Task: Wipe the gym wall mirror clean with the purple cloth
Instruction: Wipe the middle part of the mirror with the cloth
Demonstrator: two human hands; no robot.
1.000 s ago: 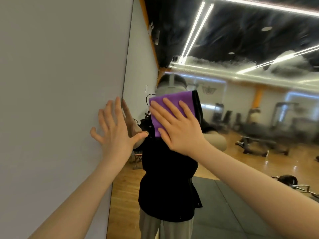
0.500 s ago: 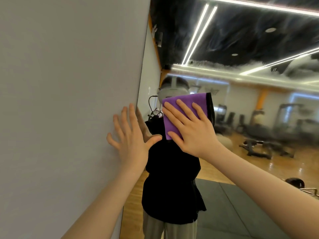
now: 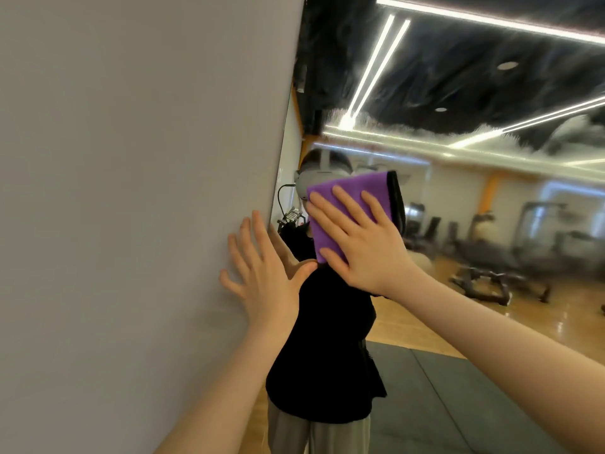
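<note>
Head view: your right hand [image 3: 363,247] lies flat on the purple cloth [image 3: 352,204], fingers straight and spread, pressing it against the mirror [image 3: 491,257]. The grip pinches nothing; the palm and fingers alone hold the cloth to the glass. The cloth is folded to a rough rectangle with a dark edge on its right side, and it sits just right of the mirror's left edge, at about the height of your reflected head.

Your left hand [image 3: 262,273] rests with fingers spread on the grey wall [image 3: 131,191], right at the seam where wall meets mirror, thumb reaching toward the glass. It carries nothing.

The relation that matters: the cloth is under the right hand, near the mirror's left border, and a hazy, smeared band [image 3: 409,129] runs across the glass above and to the right. My read is that the unwiped glass lies rightward and upward, so the right hand is the one to sweep that way.
</note>
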